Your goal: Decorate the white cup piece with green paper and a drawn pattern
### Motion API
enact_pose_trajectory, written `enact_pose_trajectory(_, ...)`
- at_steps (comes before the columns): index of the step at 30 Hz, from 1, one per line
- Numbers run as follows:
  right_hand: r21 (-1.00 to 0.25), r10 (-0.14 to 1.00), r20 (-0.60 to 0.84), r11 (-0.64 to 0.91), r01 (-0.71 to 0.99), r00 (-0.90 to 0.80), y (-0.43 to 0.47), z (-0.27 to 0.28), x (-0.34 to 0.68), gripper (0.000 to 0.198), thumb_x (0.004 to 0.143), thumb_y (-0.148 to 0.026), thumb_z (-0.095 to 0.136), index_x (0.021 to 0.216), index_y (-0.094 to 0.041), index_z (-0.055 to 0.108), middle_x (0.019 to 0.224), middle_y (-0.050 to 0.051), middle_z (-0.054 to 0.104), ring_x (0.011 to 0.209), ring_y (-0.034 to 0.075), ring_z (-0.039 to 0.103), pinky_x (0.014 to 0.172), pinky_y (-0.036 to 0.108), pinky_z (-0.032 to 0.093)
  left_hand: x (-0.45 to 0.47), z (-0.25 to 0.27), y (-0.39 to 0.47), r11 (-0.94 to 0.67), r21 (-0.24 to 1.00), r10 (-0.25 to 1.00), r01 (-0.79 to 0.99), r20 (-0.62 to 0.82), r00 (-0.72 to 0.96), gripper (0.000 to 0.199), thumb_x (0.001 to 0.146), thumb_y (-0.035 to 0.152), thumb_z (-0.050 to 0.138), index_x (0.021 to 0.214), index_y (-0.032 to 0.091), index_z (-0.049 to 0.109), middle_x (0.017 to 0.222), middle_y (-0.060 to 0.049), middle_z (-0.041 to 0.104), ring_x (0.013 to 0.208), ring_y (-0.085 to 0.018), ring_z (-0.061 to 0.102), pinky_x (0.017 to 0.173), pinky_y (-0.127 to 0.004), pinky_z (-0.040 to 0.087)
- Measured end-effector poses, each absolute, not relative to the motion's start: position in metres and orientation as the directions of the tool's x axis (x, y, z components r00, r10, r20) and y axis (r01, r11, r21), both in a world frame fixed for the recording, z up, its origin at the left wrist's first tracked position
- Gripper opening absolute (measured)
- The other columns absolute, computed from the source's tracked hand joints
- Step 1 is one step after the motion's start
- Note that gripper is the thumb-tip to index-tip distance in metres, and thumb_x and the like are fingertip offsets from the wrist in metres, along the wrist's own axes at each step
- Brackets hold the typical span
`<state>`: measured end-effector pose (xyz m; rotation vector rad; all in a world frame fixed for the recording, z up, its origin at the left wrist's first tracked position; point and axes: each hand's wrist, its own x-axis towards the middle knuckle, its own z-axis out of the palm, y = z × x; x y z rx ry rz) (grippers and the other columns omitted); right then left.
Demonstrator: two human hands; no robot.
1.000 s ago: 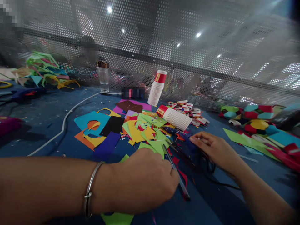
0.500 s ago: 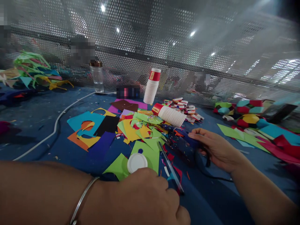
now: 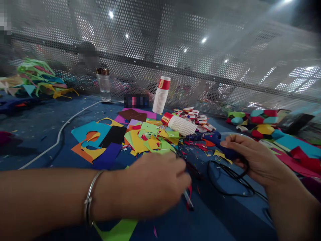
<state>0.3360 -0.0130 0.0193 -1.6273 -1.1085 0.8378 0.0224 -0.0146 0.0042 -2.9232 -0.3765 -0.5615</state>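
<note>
My right hand (image 3: 253, 160) is closed around the rear of a blue glue gun (image 3: 230, 152) with an orange trigger. Its nozzle end points left, beside the paper cups. A black cord (image 3: 225, 187) loops on the table below that hand. My left hand (image 3: 155, 184), wearing a silver bracelet (image 3: 89, 197) at the wrist, hovers over the paper scraps in front of me. Its fingers are curled down, slightly blurred, and whatever is in them is hidden. Under its fingertips shows the end of a pen-like clear stick (image 3: 188, 200). A green paper piece (image 3: 117, 231) lies below my left forearm.
Cut coloured paper (image 3: 140, 137) is heaped mid-table. One stack of paper cups (image 3: 160, 100) stands; another cup stack (image 3: 182, 124) lies sideways near cut cup rings (image 3: 198, 117). A bottle (image 3: 103, 85), white cable (image 3: 60, 134), paper balls (image 3: 263, 117) and perforated screen (image 3: 140, 50) surround these.
My left hand has moved up and away from me, covering where the white round lid was visible. My right hand has shifted right and lifted the glue gun; more of its cord shows.
</note>
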Motion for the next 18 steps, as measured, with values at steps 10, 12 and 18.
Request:
enact_pose_trajectory(10,-0.937,0.938,0.018,-0.105,0.334,0.345,-0.014,0.022,0.339,0.038,0.06,-0.038,0.088,0.071,-0.02,0.056,0.058,-0.008,0.044,0.041,0.003,0.032,0.03,0.012,0.028,0.02,-0.024,0.086,-0.854,-0.162,0.441,0.494,0.276,0.854,0.03,0.102,0.031,0.043,0.115,0.023,0.068,0.135,-0.005,0.063,0.12,-0.025,0.049,0.097,-0.042,0.039)
enact_pose_trajectory(12,-0.937,0.937,0.022,-0.103,0.335,0.35,-0.015,0.023,0.341,0.038,0.058,-0.037,0.089,0.07,-0.02,0.057,0.057,-0.008,0.044,0.04,0.003,0.032,0.03,0.013,0.028,0.018,-0.022,0.088,-0.836,-0.19,0.454,0.515,0.288,0.843,0.032,0.103,0.029,0.039,0.117,0.021,0.067,0.128,-0.006,0.066,0.116,-0.025,0.05,0.095,-0.041,0.038)
enact_pose_trajectory(18,-0.919,0.883,0.109,-0.085,0.385,0.456,-0.021,0.028,0.353,0.036,0.055,-0.038,0.087,0.066,-0.019,0.059,0.052,-0.007,0.045,0.035,0.003,0.034,0.03,0.015,0.025,0.004,-0.001,0.079,-0.739,-0.31,0.496,0.599,0.351,0.794,0.029,0.1,0.017,0.04,0.099,0.013,0.068,0.107,-0.014,0.068,0.11,-0.031,0.047,0.086,-0.045,0.032)
